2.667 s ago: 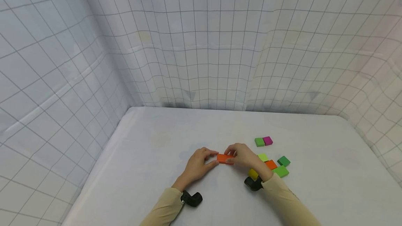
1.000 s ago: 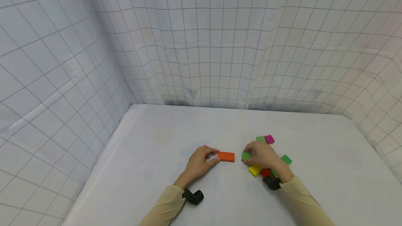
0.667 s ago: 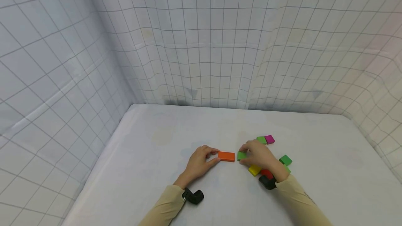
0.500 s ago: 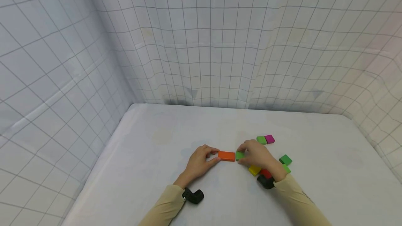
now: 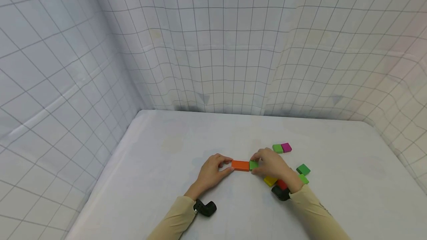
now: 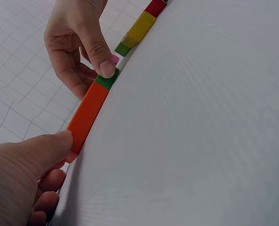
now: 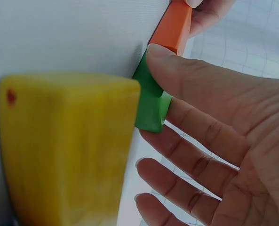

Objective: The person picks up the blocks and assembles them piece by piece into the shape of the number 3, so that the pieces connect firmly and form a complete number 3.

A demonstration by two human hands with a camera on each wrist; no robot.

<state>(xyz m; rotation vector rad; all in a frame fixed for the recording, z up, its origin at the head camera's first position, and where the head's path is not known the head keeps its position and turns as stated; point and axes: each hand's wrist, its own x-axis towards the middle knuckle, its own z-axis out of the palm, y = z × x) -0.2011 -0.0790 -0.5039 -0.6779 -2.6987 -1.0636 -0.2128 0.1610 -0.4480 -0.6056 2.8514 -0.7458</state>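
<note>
An orange rectangular block (image 5: 240,165) lies flat on the white table. My left hand (image 5: 213,171) holds its left end between thumb (image 6: 59,145) and fingers. Against its right end sits a green block (image 5: 253,165), pinched by the thumb and fingers of my right hand (image 5: 272,166). Seen from the left wrist, orange block and green block (image 6: 106,81) line up end to end. The right wrist view shows my right thumb (image 7: 165,59) over the green piece, with the lower fingers spread loosely.
Behind my right hand lie a light green block (image 5: 277,149) and a purple block (image 5: 286,147). A yellow block (image 5: 270,180), a red block (image 5: 282,184), a light green block (image 5: 303,179) and a dark green block (image 5: 303,169) lie around my right wrist. Grid-patterned sheets (image 5: 220,47) surround the table.
My right hand let go of the orange block, took a green block from the right and slid it left against the orange one. The left hand stays at the orange block's left end.
</note>
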